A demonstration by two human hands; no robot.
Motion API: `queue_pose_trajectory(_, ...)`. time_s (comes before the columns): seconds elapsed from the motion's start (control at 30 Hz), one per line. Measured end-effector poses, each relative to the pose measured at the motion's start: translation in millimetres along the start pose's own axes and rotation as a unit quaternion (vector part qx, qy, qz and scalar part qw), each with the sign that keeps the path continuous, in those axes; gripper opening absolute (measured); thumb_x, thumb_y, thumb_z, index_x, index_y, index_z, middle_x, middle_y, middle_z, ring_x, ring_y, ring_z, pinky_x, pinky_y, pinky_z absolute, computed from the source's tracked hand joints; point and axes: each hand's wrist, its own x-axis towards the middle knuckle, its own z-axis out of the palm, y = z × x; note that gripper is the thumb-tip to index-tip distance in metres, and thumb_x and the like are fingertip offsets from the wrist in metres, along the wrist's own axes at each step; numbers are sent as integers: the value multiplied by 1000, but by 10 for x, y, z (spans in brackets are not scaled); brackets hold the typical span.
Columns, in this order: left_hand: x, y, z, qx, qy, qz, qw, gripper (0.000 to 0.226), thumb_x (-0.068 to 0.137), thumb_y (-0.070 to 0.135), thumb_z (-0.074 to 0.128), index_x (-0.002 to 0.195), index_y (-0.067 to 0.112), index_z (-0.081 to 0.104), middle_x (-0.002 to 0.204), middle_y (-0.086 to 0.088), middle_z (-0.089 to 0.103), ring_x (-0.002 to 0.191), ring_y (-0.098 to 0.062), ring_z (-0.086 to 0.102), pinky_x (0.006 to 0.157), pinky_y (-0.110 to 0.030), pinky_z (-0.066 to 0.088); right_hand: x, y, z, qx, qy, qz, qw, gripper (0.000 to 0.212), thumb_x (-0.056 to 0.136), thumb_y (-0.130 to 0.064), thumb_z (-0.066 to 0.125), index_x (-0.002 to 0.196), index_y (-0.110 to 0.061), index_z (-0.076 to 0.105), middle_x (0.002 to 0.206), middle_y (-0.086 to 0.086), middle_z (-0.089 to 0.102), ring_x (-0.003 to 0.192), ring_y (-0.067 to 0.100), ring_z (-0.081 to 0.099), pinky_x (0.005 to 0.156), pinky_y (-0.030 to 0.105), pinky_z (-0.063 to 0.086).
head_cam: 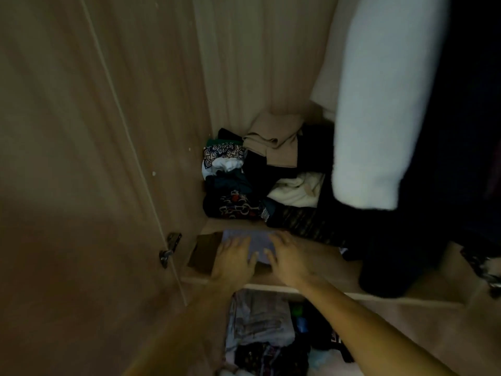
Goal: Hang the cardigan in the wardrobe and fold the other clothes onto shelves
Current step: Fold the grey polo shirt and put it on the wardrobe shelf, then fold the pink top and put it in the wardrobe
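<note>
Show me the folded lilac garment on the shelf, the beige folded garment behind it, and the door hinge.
folded lilac garment [259, 244]: head view, middle of its top face.
beige folded garment [273, 139]: head view, its upper fold.
door hinge [171, 246]: head view, its metal body.

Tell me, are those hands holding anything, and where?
Nothing is gripped: the left hand and right hand lie flat on top of a folded pale garment on the shelf.

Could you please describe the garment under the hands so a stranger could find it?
Start at the wardrobe's wooden shelf. Near its front left, the left hand and right hand rest on a folded lilac garment. It is plain and pale, unlike the dark patterned pile behind.
</note>
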Motion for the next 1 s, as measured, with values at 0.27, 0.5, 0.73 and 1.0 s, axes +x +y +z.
queue_pose_trajectory(0.27, -1600, 1004, -650, -77, 65, 45, 994, 34, 95, 32, 49, 125, 18, 57, 127, -4, 59, 117, -26, 53, 96, -37, 41, -1721, -148, -835, -4, 78, -18, 997, 42, 98, -35, 42, 135, -13, 49, 136, 8, 50, 116, 29, 52, 92, 38, 45)
queue_pose_trajectory(0.5, -2854, 1729, -724, -65, 22, 54, 996, 45, 97, 41, 44, 133, 16, 50, 136, -6, 53, 130, -26, 43, 107, -41, 33, -3302, 78, -1206, 4, 66, 28, 997, 44, 99, -37, 40, 136, -15, 46, 136, 6, 51, 122, 27, 49, 99, 39, 42)
queue_pose_trajectory(0.73, -3659, 2085, -759, -102, -7, 111, 989, 45, 97, 41, 40, 131, 14, 52, 134, -8, 54, 128, -29, 44, 106, -44, 35, -4557, 96, -1428, -14, 73, 87, 993, 41, 99, -35, 40, 134, -16, 49, 134, 6, 53, 118, 26, 53, 97, 38, 43)
queue_pose_trajectory(1.0, -4551, 2196, -605, -166, -41, 188, 967, 45, 96, 35, 37, 128, 10, 54, 128, -10, 59, 121, -32, 51, 100, -48, 41, -5701, -412, -1285, -42, 118, 157, 980, 41, 97, -36, 35, 123, -13, 58, 121, 8, 62, 105, 27, 60, 87, 37, 48)
